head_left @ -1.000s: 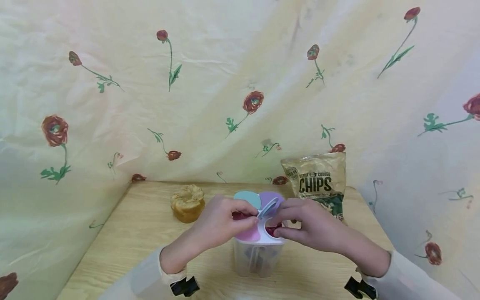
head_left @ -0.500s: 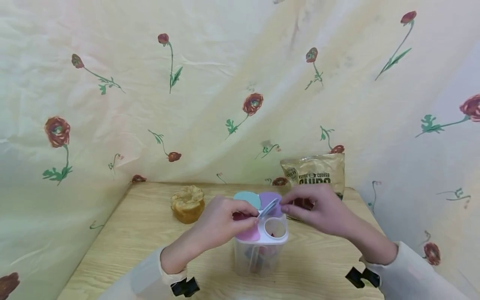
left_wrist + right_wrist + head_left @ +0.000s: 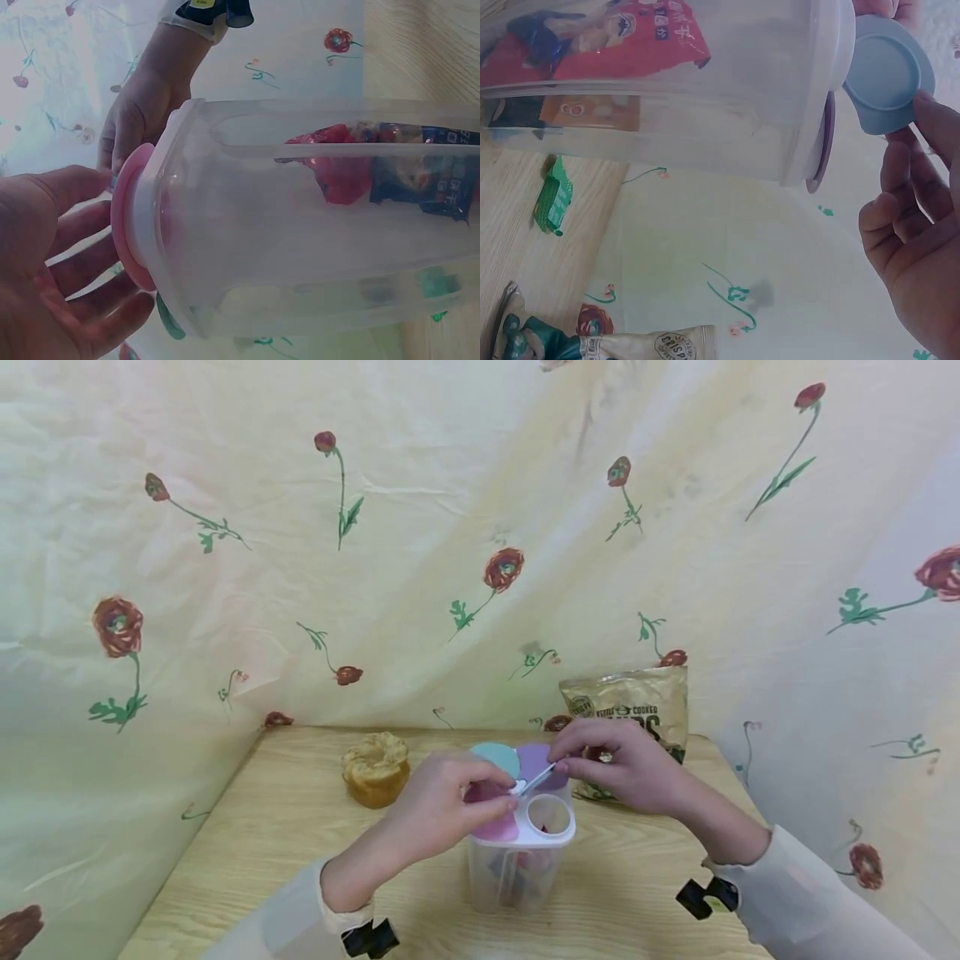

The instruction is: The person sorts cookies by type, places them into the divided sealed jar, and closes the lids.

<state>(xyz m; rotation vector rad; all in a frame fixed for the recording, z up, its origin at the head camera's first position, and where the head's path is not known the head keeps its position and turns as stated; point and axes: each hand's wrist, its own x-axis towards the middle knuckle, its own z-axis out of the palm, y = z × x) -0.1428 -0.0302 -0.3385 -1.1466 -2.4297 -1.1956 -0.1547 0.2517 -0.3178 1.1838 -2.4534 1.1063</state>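
A clear plastic storage box point(image 3: 517, 885) stands on the table, its white top fitted with teal point(image 3: 495, 758), purple point(image 3: 534, 760) and pink point(image 3: 495, 828) flap lids. The light blue flap lid point(image 3: 885, 67) is tilted up off its round opening point(image 3: 550, 815). My left hand point(image 3: 450, 793) pinches one edge of this lid, its other fingers hanging over the pink one. At the opposite edge, thumb and fingertips of my right hand point(image 3: 630, 764) hold it too. Through the walls show a red packet point(image 3: 667, 37), an orange one point(image 3: 592, 112) and a dark blue wrapper point(image 3: 420, 180).
Behind my right hand a gold and green chips bag point(image 3: 667, 702) stands upright. A ring-shaped bread point(image 3: 375, 768) sits to the left of the box. In the right wrist view a small green packet point(image 3: 553, 199) lies on the wooden table point(image 3: 255, 843). Flowered cloth point(image 3: 420, 527) hangs behind.
My right hand has come out of the round opening, leaving a red packet inside, and moved up to the light blue flap lid's edge. The left hand has stayed in place.
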